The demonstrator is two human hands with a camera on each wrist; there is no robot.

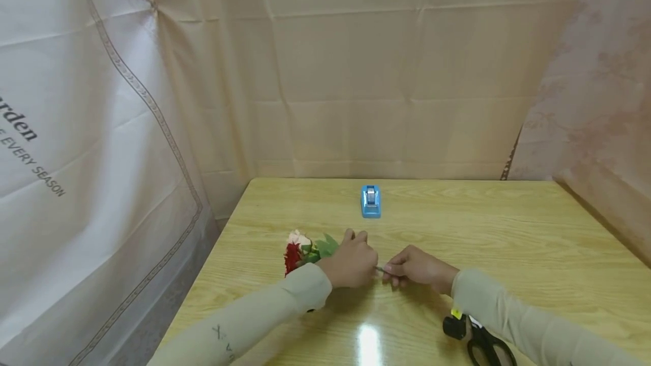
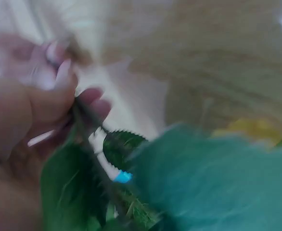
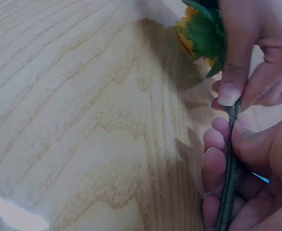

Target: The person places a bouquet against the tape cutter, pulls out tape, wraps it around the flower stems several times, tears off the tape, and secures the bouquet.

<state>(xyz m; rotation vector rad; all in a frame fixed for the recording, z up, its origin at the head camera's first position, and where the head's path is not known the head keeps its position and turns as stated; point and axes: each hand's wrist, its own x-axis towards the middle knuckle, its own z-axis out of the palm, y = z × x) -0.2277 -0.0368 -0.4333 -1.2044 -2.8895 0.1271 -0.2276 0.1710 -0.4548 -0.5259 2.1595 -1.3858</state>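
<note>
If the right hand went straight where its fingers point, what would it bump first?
Probably the left hand, just ahead and pinching the same flower stems, though exact depth is hard to judge.

L fingers [image 3: 261,89] curled; R fingers [image 3: 214,168] ditto

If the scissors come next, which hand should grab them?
Probably the right hand: the scissors lie beside its sleeve, though it would have to let go of the stems. The left hand is farther off and grips nearer the flowers, so it could steady them.

left wrist | hands [image 2: 23,108] at left, pinching dark stem [image 2: 104,174] | green leaf [image 2: 213,178] foremost | blurred yellow patch [image 2: 249,129] right
</note>
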